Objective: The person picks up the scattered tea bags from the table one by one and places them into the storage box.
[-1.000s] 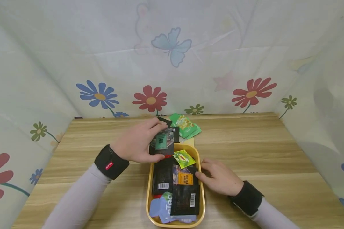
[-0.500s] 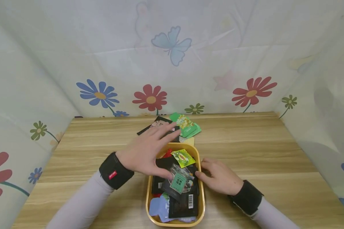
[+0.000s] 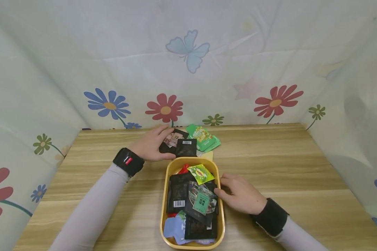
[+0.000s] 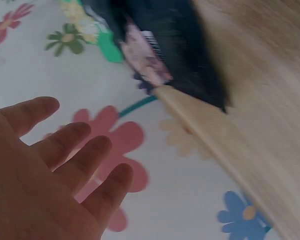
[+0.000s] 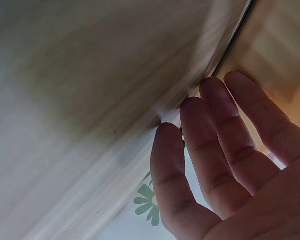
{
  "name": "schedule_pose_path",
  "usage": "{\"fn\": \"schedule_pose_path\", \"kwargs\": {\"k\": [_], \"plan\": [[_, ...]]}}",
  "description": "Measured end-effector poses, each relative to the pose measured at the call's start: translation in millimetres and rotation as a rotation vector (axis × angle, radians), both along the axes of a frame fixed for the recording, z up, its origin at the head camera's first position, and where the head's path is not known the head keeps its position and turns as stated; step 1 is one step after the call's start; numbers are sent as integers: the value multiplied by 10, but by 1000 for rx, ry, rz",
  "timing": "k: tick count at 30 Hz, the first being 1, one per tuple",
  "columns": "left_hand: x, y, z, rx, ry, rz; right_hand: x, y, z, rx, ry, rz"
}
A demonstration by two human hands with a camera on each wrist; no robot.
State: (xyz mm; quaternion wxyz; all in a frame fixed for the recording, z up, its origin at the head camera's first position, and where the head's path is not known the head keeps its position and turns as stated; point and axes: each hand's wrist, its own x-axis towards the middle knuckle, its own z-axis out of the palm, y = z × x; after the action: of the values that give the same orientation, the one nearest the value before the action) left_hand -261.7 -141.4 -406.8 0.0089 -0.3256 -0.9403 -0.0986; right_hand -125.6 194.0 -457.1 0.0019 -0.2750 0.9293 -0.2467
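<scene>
My left hand (image 3: 152, 144), fingers spread and holding nothing, is at the left side of black tea packets (image 3: 186, 148) behind the yellow basket. The left wrist view shows its fingers (image 4: 102, 160) apart from the dark packets (image 4: 182, 55). My right hand (image 3: 240, 193) rests beside the yellow basket (image 3: 222, 223), thumb at its right rim. In the right wrist view its fingers (image 5: 205, 145) lie loosely bent by the orange-yellow wall (image 5: 275, 65). On top inside the basket lies a black packet with a green label (image 3: 201, 204), over other black packets and blue packets (image 3: 172, 230).
Green tea packets (image 3: 204, 139) lie in a pile at the back, right of the black ones. A yellow-green packet (image 3: 201, 173) and a red packet (image 3: 183, 169) sit at the basket's far end. Behind the wooden table (image 3: 270, 150) hangs a flowered cloth (image 3: 232, 69).
My left hand has put the green-labelled black packet into the basket, let it go, and moved back to the black packets behind. My right hand stays at the basket's side.
</scene>
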Motion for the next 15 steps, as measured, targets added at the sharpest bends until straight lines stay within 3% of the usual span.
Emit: {"fn": "schedule_pose_path", "kwargs": {"k": [4,9,15], "plan": [[-133,-3,-155,-24,-10,39,3,1,8,-3,2,2],[-210,117,-314,-52,-50,59,4,5,18,-7,6,6],[-251,302,-399,-96,-62,19,-4,6,22,3,-8,-1]]}}
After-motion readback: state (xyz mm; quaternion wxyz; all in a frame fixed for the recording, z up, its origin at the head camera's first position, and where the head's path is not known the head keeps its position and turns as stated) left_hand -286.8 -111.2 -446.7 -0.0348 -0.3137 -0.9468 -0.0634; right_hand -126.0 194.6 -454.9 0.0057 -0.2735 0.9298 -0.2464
